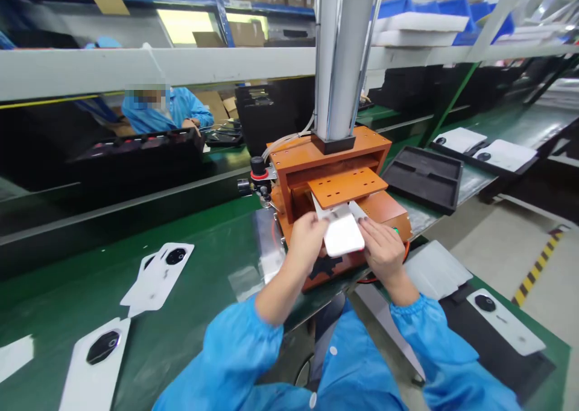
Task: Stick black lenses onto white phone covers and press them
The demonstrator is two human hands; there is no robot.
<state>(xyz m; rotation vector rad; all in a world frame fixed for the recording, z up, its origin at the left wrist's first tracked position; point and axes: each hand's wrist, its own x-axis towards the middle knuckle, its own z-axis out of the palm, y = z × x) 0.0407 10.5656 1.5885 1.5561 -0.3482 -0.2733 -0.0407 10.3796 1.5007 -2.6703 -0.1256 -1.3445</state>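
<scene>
A white phone-sized panel (344,235) with rounded corners lies at the mouth of an orange press (332,157), its far end under the press's orange plate (348,186). My left hand (308,237) pinches the panel's left edge. On the other side, the fingers of my right hand (382,245) close on its right edge. Another white piece (357,210) shows behind the panel, partly hidden. A grey cylinder (337,55) rises from the press top.
White phone back covers (165,275) with black camera rings lie on the green bench at left. Another back cover (505,321) rests on a black mat at right, beside translucent sheets (436,269). A black tray (425,175) stands right of the press. A co-worker (167,109) sits opposite.
</scene>
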